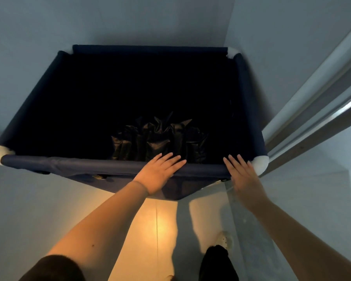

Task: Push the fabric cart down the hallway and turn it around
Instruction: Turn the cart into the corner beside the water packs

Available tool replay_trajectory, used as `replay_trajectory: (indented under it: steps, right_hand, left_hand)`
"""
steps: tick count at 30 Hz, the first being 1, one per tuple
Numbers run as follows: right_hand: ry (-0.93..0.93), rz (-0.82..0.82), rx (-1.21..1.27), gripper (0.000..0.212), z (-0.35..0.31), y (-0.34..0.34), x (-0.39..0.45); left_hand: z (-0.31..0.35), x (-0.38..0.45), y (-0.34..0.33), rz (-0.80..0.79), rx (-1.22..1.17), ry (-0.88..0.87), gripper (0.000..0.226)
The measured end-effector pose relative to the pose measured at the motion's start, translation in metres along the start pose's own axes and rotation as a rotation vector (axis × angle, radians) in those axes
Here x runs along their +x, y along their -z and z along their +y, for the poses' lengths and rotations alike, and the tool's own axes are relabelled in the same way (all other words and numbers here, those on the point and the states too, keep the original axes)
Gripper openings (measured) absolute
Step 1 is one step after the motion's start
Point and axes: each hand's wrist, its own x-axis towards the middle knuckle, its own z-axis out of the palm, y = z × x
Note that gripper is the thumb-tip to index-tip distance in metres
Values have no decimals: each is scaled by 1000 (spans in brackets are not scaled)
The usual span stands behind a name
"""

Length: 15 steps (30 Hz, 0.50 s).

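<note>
Right now the cart [39, 110], a navy fabric bin on a frame with white corner caps, fills the middle of the frame, seen from above. Its near rail runs across the lower middle, from the white cap at the left edge to the white cap at the right. Inside, the bin is very dark; a crumpled black plastic bag [160, 140] lies at the bottom, close to the near wall.

The left hand [159, 173] lies flat on the near rail a little right of centre, palm down, fingers straight and together, their tips reaching over the rail into the bin. It grips nothing; it only presses on the rail. The right hand [244, 175] lies the same way at the right end of the rail, just beside the right corner cap [261, 164], fingers stretched out and slightly spread, not curled around anything. Both bare forearms come up from the bottom of the frame.

The far right corner of the cart stands near the wall at the upper right. A metal door frame or rail [312, 106] runs slantwise down the right side of the frame, close to the cart's right wall. The floor [18, 209] is pale grey, with a warm yellow patch of light at the bottom centre between the arms. A light shoe [224, 239] with a dark trouser leg above it shows at the bottom, right of centre.
</note>
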Motion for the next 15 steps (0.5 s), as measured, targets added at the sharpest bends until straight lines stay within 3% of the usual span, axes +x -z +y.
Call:
replay_trajectory:
  steps: [3, 11, 15]
  right_hand:
    - [-20, 10, 13, 50, -23, -10, 6]
    - [174, -100, -96, 65, -75, -23, 40]
    - [187, -78, -108, 56, -108, -29, 52]
  left_hand:
    - [-17, -11, -1, 16, 4, 18, 58]
    - [-79, -38, -12, 61, 25, 11, 60]
    - [-108, -49, -14, 37, 3, 56, 56]
